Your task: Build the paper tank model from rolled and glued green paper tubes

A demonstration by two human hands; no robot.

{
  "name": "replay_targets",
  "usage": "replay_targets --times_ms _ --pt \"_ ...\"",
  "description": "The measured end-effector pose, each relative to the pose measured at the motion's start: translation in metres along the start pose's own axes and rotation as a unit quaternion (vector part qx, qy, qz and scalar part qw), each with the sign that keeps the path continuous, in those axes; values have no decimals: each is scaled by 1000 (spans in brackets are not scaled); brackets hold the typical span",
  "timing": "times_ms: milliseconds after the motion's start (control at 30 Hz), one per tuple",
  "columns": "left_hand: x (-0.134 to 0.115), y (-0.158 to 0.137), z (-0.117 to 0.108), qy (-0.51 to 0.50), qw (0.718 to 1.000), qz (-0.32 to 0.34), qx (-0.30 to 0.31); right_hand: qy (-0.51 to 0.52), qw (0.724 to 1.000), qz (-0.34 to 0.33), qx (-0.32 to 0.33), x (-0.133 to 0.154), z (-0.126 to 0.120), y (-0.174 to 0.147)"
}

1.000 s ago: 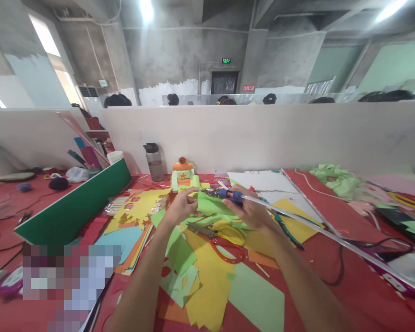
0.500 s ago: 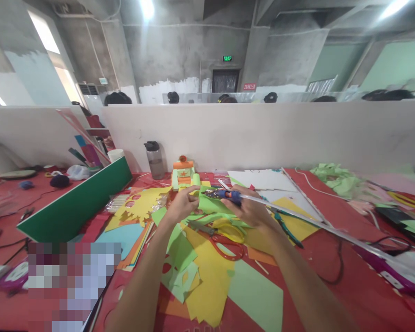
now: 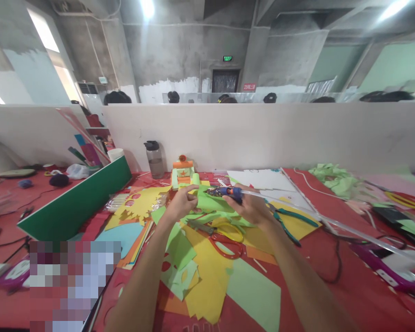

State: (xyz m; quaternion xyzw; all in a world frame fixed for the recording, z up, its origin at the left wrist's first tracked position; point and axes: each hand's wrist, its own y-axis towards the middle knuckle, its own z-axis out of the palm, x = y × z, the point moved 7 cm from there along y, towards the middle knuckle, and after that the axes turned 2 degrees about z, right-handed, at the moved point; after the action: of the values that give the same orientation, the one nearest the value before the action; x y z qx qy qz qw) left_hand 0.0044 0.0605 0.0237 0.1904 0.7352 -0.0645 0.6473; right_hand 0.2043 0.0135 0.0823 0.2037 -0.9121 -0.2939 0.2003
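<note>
My right hand (image 3: 251, 205) is wrapped around a blue hot glue gun (image 3: 232, 192), whose nozzle points left. A long clear glue stick (image 3: 297, 208) runs out of its back toward the right. Under the nozzle lies a bright green sheet of paper (image 3: 210, 203). My left hand (image 3: 182, 204) is closed at the left edge of this sheet, thumb and fingers pinching it. Just beyond stands a small paper model (image 3: 182, 174) in pale green and orange. Scissors (image 3: 224, 237) with yellow and red handles lie below my hands, on paper scraps.
Teal-handled pliers (image 3: 290, 221) lie right of my right hand. Yellow paper (image 3: 207, 276) and pale green paper (image 3: 256, 293) cover the near table. A water bottle (image 3: 154, 161) stands by the white partition (image 3: 263, 133). A green board (image 3: 79, 200) leans at left.
The glue gun has turned slightly, its rear and the glue stick swinging up and away, so more of the pliers shows. My left hand keeps nearly the same place.
</note>
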Motion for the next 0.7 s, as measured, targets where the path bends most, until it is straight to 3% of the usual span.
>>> replay_targets --times_ms 133,367,700 --pt "-2 -1 3 -11 1000 -1 12 8 1000 -5 10 3 1 0" --pt "6 1 -10 -9 999 -10 -29 -7 995 68 67 -22 -1 1" --pt "6 2 -6 3 1000 -4 -15 94 988 72 97 -21 1 -2"
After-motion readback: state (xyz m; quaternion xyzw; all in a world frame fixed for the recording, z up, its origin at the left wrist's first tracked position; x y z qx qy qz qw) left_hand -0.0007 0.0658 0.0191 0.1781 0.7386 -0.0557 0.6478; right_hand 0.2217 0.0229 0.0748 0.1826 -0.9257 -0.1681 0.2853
